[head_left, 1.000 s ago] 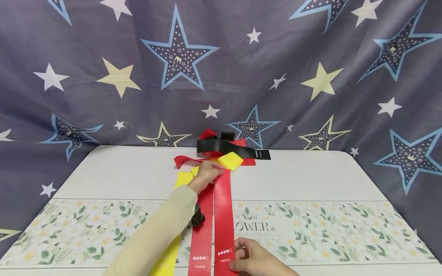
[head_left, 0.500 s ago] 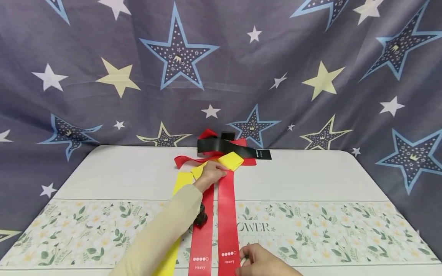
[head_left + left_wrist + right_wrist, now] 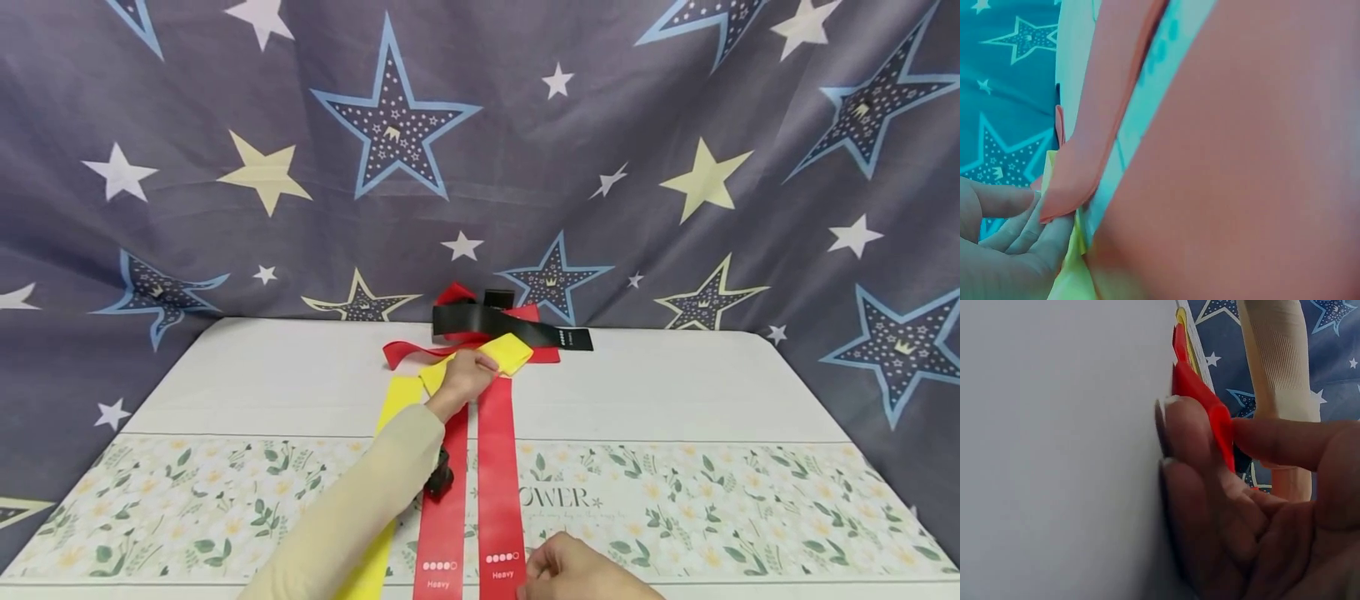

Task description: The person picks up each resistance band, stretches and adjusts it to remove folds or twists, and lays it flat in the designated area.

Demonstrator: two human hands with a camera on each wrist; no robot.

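Two long red bands marked "Heavy" lie side by side down the table, the left red band and the right red band. My left hand grips their far end, fingers curled under the red band's edge, with yellow band below. My right hand pinches the near end of the right red band between thumb and fingers at the table's front edge. A yellow band runs under my left sleeve.
A folded yellow piece, a black band and more red band are piled at the back of the white, flower-printed table. A star-patterned curtain hangs behind. A black wrist camera sits on my left forearm.
My right hand has drawn the right red band's near end slightly to the right and nearer the front edge. My left hand has shifted a little right at the far end.
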